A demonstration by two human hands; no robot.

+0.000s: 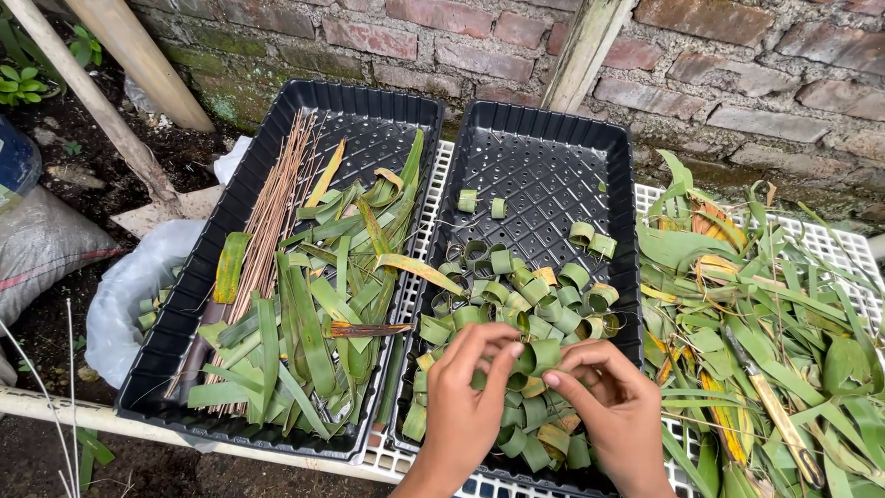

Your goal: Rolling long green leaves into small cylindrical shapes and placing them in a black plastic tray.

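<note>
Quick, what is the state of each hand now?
Left hand: closed on a rolled leaf ring.
Right hand: fingers pinching the same rolled leaf ring.

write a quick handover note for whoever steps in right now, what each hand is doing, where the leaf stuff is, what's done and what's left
Left hand and right hand: both pinch one small green rolled leaf ring over the right black plastic tray.
Done: a heap of rolled leaf rings fills that tray's near half; its far half is mostly bare.
Left: the left black plastic tray holds flat cut green leaf strips and a bundle of thin brown sticks, not rolled.
Uncut long green leaves lie piled on the white grid rack to the right, with a knife on top.
</note>
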